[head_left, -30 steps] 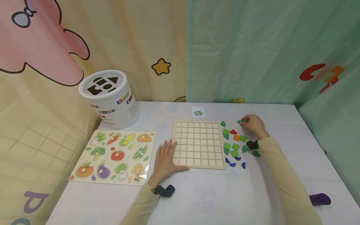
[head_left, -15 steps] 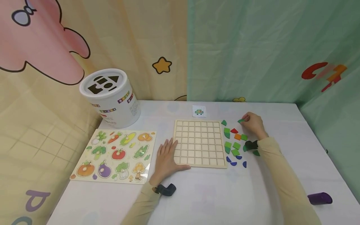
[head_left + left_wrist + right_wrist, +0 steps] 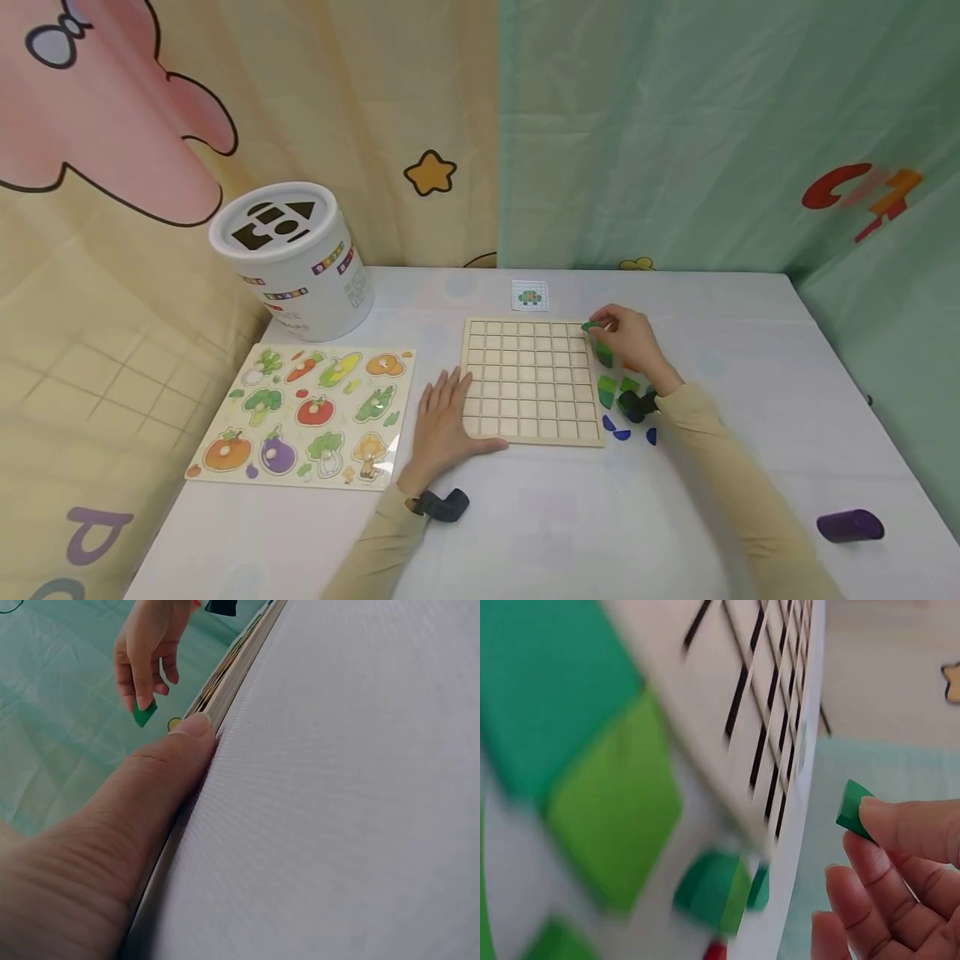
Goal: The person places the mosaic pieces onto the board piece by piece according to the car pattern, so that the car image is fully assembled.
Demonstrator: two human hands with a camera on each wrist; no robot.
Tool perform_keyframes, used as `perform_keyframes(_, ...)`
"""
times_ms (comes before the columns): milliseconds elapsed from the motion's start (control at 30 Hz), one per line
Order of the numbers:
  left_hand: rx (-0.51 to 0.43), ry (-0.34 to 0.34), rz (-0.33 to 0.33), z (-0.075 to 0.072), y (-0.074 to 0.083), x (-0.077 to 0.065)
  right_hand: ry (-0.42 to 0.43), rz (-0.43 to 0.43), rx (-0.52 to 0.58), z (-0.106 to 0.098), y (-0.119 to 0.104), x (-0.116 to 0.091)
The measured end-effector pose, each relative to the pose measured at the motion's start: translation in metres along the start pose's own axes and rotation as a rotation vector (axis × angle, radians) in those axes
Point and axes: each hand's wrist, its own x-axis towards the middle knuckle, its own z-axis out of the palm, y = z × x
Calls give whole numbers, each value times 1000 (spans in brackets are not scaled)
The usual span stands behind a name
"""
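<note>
A pale wooden board point(image 3: 529, 382) with a grid of square cells lies mid-table. At its front left corner rests my left hand point(image 3: 441, 429), fingers extended along the left side and thumb point(image 3: 161, 761) against the front edge. Over by the far right corner, my right hand point(image 3: 630, 335) pinches a green wedge-shaped piece point(image 3: 853, 808) between thumb and finger, held above the surface. Beside the board's right edge lie several loose pieces: light green squares point(image 3: 619, 799), dark green wedges and blue half-rounds point(image 3: 622, 435). My right hand and wrist hide some of them in the head view.
A small card point(image 3: 530, 296) with a coloured picture lies behind the board. To the left is a vegetable puzzle board point(image 3: 300, 417), with a white bucket point(image 3: 292, 267) behind it. A purple cylinder point(image 3: 851, 526) lies near the right edge. Curtains stand behind the table.
My right hand has moved left with the green wedge-shaped piece, from right of the loose pieces to the board's far right corner. My left hand has stayed at the board.
</note>
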Motion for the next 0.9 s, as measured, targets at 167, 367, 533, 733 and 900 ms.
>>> perform_keyframes(167,60,-22,24,-1,0,-1,-104,-53,48,22,-23,1)
perform_keyframes(367,79,-38,29,0,0,-1,-199,-87,96,48,-42,5)
perform_keyframes(533,96,-55,25,2,-1,-1,-255,-78,102,65,-55,12)
perform_keyframes(733,83,-48,35,1,0,-2,-298,-66,102,74,-64,19)
perform_keyframes(900,84,-46,35,0,0,-2,-342,-98,80,79,-67,24)
